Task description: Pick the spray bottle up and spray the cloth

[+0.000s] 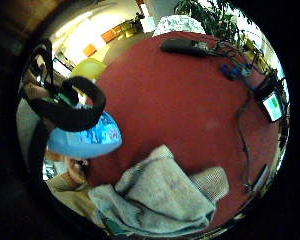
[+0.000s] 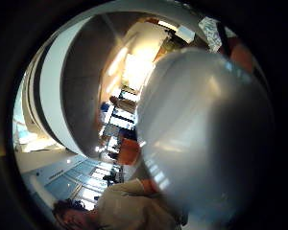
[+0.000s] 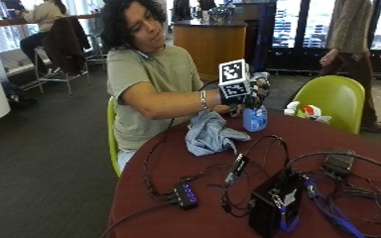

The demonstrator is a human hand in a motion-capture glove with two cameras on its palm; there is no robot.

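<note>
Spray bottle [image 3: 254,118], blue and clear, stands near the far edge of the round red desk [image 3: 349,136], our gloved right hand [image 3: 248,91] curled round its top. Just beside it the other hand lifts the bluish-grey cloth [image 3: 207,133]. We judge it best to turn the nozzle toward the cloth before squeezing. No label reads legibly.

Gloved right hand [image 3: 246,94] raised at chest height, forearm extended across the body, fingers curled in a grip
</note>
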